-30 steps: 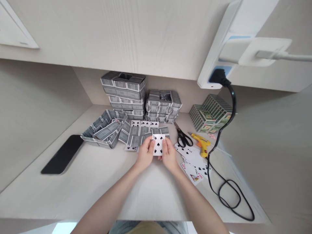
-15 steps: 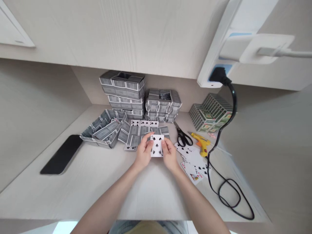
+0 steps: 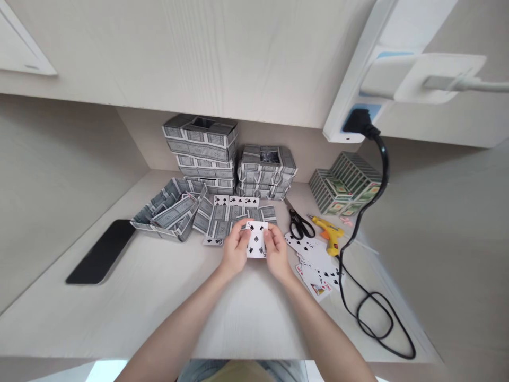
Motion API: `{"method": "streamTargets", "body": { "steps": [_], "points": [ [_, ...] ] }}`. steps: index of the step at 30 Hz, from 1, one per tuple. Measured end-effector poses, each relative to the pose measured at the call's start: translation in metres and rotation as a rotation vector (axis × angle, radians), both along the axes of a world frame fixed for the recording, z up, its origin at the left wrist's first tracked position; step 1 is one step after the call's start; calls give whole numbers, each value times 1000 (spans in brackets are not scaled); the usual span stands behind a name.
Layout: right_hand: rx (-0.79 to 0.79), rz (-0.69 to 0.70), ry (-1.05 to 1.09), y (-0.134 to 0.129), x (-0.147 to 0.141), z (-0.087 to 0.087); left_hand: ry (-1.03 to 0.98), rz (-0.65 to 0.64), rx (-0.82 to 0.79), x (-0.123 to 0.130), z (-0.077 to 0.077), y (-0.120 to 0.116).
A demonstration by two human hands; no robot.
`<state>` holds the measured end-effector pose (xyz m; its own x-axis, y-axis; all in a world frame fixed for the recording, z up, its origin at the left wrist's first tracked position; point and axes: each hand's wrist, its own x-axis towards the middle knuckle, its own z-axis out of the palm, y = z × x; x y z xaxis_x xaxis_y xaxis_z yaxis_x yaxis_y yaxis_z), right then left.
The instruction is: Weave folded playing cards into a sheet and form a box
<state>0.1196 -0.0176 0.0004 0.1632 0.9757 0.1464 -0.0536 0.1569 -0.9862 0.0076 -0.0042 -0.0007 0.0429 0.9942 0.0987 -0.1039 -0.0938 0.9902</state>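
Note:
A five of spades playing card (image 3: 256, 241) faces me, held upright between both hands above the desk. My left hand (image 3: 235, 246) is closed on its left edge, thumb on the front. On the opposite edge my right hand (image 3: 277, 249) grips in the same way; the fingers behind the card are hidden. Just beyond lies a panel of joined cards (image 3: 220, 213), mostly backs up, partly covered by my hands. To the right, loose playing cards (image 3: 314, 257) are spread in a pile, mostly face up.
An open card-built tray (image 3: 159, 233) holds folded cards, with a black phone (image 3: 101, 252) to its left. Card-built boxes (image 3: 207, 140) stand stacked behind. Black scissors (image 3: 301, 225), a yellow glue gun (image 3: 331, 233), a looping black cable (image 3: 360, 212) and card packs (image 3: 350, 178) are at right.
Both hands keep hold of the five of spades almost without moving. The view has shifted very slightly; nothing else has visibly changed.

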Motion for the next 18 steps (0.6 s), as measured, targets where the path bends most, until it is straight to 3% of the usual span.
{"method": "streamTargets", "body": {
  "steps": [9, 18],
  "points": [
    [-20, 49, 78, -2, -1, 8, -152, -24, -70, -1, 13, 3],
    [-18, 27, 31, -1, 1, 7, -26, 25, 6, -3, 9, 6]
  ]
}}
